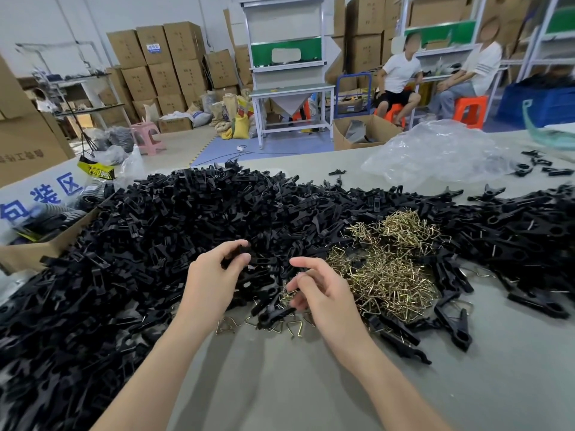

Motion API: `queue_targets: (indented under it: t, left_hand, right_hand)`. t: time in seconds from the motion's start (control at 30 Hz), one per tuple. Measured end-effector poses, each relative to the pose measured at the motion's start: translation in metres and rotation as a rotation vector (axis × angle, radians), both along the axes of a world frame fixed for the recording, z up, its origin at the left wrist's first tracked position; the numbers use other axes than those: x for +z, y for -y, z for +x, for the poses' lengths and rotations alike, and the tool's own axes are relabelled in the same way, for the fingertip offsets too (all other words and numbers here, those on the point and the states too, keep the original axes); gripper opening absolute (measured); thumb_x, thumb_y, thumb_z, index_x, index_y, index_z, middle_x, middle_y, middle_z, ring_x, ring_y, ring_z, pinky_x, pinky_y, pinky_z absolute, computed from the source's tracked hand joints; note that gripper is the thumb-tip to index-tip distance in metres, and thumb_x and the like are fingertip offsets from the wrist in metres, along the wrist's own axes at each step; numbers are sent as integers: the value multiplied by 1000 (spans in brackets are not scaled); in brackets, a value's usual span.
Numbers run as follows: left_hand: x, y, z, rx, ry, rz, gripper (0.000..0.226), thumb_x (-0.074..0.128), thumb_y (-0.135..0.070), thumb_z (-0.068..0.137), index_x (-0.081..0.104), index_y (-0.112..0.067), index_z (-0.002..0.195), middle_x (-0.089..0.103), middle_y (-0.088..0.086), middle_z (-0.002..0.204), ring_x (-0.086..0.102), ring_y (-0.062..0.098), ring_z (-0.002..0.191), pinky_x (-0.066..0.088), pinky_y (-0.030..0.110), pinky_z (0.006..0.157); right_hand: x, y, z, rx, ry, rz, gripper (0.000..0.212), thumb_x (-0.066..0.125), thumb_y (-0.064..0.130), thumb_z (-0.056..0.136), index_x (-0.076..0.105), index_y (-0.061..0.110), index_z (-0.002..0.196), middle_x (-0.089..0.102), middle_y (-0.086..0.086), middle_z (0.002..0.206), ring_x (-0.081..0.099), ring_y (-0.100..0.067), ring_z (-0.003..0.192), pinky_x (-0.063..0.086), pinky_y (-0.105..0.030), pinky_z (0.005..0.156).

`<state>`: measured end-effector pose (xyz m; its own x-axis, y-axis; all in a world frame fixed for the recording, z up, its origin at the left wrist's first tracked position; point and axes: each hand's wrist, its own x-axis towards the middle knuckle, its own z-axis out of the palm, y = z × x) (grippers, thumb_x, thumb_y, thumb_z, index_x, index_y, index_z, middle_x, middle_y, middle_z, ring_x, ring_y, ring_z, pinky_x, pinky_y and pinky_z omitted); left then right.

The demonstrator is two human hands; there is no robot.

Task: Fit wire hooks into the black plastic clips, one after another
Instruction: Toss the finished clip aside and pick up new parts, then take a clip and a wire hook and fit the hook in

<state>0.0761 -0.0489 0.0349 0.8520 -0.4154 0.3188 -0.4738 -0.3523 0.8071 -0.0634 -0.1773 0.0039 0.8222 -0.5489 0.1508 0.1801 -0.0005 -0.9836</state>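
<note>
clip heap (pixel 155 228) left of and behind hook pile (pixel 389 269) | left hand (pixel 214 275) left of pile, pinches one clip (pixel 237 254) | right hand (pixel 317 290) at pile's left edge, curled, hold unclear | best: tease one free, avoid tangles

1. The left hand (pixel 214 281) is bare, with slim, smooth fingers.
2. The right hand (pixel 323 293) is bare too, of the same slim build, knuckles showing on its back.
3. The left forearm (pixel 149 368) is bare and slender as far as I can see.
4. The right forearm (pixel 382 377) likewise, narrow at the wrist.
</note>
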Motion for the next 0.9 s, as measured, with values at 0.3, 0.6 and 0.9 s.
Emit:
queue_targets:
  t: [0.3,0.6,0.9]
  left_hand:
    - [11,5,-46,-252,-190,-144,12,61,-21,99,72,-26,100,76,2,77,70,12,68,57,32,62]
    - [-15,17,-63,-223,-335,-225,28,54,-20,102,58,-22,129,75,6,82,74,18,76,60,30,69]
    - [-12,2,-57,35,-309,-363,27,47,-44,102,65,-24,95,61,-3,59,41,12,36,31,20,35]
  right_hand:
    - [2,-6,0,11,69,-59,31,61,32,101,61,45,129,68,15,120,71,-7,99,56,-23,79]
    - [-2,-1,-1,9,-6,-27,21,67,16,97,74,33,107,77,6,102,75,-13,93,61,-33,76]
    - [-1,0,-1,-63,42,-8,20,75,21,91,61,29,102,75,3,90,74,-13,81,57,-23,70]
